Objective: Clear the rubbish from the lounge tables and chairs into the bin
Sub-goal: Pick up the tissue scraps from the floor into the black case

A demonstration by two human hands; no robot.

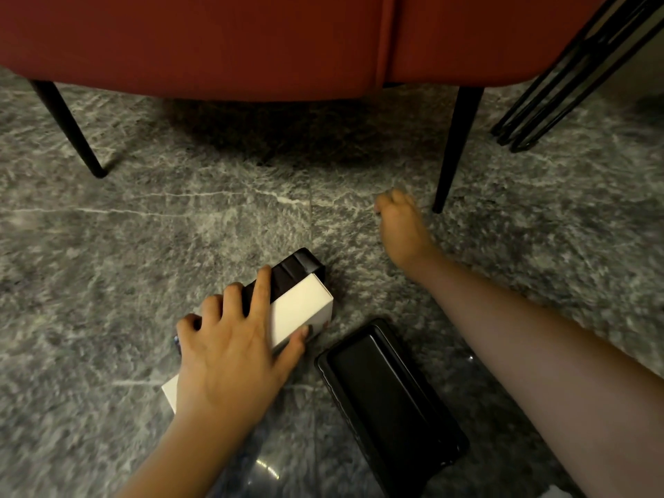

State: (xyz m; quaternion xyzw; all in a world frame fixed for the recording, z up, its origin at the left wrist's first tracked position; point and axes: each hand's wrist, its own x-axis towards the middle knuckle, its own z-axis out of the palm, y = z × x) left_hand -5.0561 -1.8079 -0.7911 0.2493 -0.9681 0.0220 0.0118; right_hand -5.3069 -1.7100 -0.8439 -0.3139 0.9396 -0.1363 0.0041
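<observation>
Pinches the white box (301, 307) and the dark piece (291, 271) against it together on the floor (107, 264), beside the black tray (388, 393), between spread fingers and thumb of the left hand (230, 357), likely to lift both as one, and stretches the right hand (402, 228) toward the chair leg (456, 149), fingers curled, cannot tell round what.

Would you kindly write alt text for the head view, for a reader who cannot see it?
A person's left hand grips a white box on a grey marble floor, beside a black tray. The right hand is stretched forward, fingers curled, near the black leg of a red chair.
</observation>
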